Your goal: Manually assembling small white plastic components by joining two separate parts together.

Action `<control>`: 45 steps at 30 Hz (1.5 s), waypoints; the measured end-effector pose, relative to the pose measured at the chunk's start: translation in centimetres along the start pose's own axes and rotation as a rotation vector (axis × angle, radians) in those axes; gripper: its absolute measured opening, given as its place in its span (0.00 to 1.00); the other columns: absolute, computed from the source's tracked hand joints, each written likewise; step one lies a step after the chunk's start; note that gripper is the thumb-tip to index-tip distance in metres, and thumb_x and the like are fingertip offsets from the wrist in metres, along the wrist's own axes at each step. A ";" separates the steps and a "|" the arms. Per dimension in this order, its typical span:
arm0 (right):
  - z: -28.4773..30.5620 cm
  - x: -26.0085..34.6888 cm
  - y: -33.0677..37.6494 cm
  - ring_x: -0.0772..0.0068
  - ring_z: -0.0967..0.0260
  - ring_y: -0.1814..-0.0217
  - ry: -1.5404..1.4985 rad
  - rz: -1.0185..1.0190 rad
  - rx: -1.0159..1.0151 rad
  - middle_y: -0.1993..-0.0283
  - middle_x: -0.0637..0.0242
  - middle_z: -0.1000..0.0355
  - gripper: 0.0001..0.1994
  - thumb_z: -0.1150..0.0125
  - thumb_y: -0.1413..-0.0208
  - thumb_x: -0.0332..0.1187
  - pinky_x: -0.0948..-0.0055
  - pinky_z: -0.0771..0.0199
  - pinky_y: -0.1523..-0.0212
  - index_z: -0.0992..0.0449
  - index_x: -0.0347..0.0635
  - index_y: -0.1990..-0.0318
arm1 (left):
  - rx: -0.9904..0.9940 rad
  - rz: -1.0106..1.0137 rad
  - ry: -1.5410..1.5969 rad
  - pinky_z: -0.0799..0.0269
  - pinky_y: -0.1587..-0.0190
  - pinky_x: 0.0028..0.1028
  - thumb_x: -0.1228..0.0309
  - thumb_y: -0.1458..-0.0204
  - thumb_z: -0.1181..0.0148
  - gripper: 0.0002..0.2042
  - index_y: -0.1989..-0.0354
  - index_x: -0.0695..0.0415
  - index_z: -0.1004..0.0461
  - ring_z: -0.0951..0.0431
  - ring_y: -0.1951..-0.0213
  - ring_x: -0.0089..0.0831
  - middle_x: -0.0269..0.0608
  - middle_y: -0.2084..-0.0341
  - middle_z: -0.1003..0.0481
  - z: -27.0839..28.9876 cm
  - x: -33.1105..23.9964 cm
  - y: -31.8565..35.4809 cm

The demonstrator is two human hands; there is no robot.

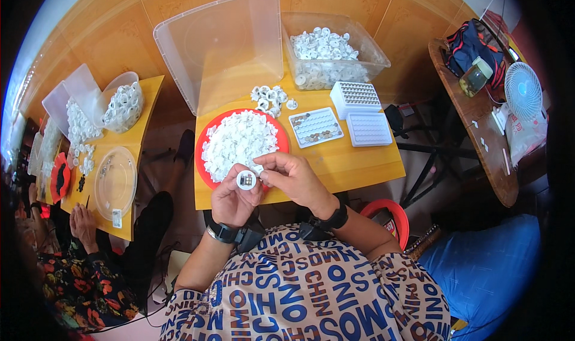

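Just in front of my body, my left hand [229, 202] is closed round a small round white plastic housing [246, 180], whose open face shows dark and metallic parts inside. My right hand [299, 182] is beside it, thumb and forefinger pinched on a small white plastic piece [257, 168] close to the housing's edge. Both hands are over the near edge of a round red tray [200, 152] heaped with small white plastic pieces [239, 138]. Behind the tray lies a loose group of white round housings [269, 99].
A clear bin [377, 59] of white parts stands at the back, beside an upright clear lid [221, 47]. White slotted trays [368, 128] sit on the right of the yellow table [287, 188]. Leftward, another person's hands [82, 224] work at a second table. A fan [523, 89] stands far right.
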State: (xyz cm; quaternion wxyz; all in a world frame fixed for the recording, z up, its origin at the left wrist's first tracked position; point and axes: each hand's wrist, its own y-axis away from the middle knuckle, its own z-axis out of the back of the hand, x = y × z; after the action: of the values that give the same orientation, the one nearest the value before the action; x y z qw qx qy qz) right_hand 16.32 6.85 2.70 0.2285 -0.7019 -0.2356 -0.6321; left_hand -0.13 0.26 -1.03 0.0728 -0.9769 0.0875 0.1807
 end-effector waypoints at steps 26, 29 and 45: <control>0.0 -1.4 -0.7 0.84 0.29 0.66 -0.092 0.024 -0.068 0.67 0.70 0.27 0.04 0.44 0.42 0.25 0.83 0.28 0.66 0.27 0.35 0.61 | -0.032 0.014 0.017 0.28 0.59 0.27 0.69 0.43 0.51 0.08 0.62 0.61 0.32 0.23 0.63 0.32 0.46 0.66 0.25 -0.5 0.2 -0.2; 0.0 -1.4 -0.6 0.83 0.29 0.65 -0.121 -0.033 -0.058 0.65 0.69 0.26 0.05 0.44 0.42 0.24 0.83 0.27 0.64 0.26 0.36 0.59 | -0.022 0.010 0.017 0.28 0.59 0.27 0.69 0.43 0.51 0.08 0.61 0.61 0.32 0.23 0.62 0.32 0.46 0.66 0.25 -0.3 0.2 -0.2; -0.5 -1.3 -0.6 0.83 0.29 0.63 -0.152 0.042 -0.129 0.61 0.67 0.23 0.06 0.44 0.42 0.24 0.83 0.28 0.63 0.23 0.35 0.59 | -0.036 0.009 0.004 0.27 0.63 0.25 0.68 0.45 0.47 0.09 0.61 0.61 0.31 0.23 0.64 0.32 0.45 0.63 0.25 0.0 0.4 0.0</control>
State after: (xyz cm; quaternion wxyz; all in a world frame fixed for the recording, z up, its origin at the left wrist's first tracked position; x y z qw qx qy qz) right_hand 15.44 6.91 1.51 0.1773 -0.7659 -0.1963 -0.5860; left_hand 0.24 0.20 -1.16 0.0543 -0.9781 0.0888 0.1804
